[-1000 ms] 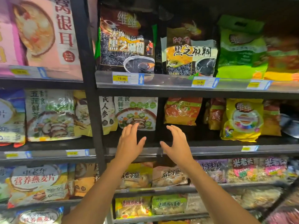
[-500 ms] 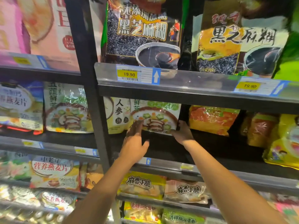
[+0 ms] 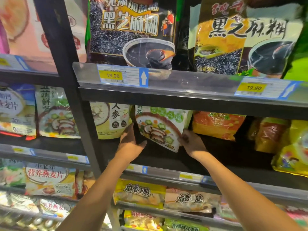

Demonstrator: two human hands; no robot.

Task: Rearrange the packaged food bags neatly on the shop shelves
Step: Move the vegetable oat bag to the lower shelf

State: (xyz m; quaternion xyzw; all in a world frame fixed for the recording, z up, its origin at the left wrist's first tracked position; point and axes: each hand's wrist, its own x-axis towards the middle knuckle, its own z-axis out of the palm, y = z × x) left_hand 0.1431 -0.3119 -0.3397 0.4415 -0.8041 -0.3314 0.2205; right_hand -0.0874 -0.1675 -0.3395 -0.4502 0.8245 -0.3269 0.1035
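At the middle shelf (image 3: pixel 216 157), set back: mushroom bag (image 3: pixel 160 129), tilted, held at both sides: left hand (image 3: pixel 131 142) at its left edge, right hand (image 3: pixel 191 142) at its lower right corner. Just left, ginseng bag (image 3: pixel 113 120); just right, another bag (image 3: pixel 216 125). One shelf up, left sesame bag (image 3: pixel 131 30) beside right sesame bag (image 3: pixel 241 39), price tag (image 3: pixel 122 75) on the rail (image 3: pixel 183 80) under the left one. One shelf down, crisp bags (image 3: pixel 140 192) in a row.

The vegetable-mushroom bag (image 3: pixel 160 129) is glossy plastic film, crinkled and catching light. At twelve o'clock from it, the black sesame bags (image 3: pixel 131 30) shine likewise. The shelf frame (image 3: pixel 166 101) looks like matt black painted metal; its price strip (image 3: pixel 191 80) is clear, smooth plastic holding paper labels (image 3: pixel 113 75).
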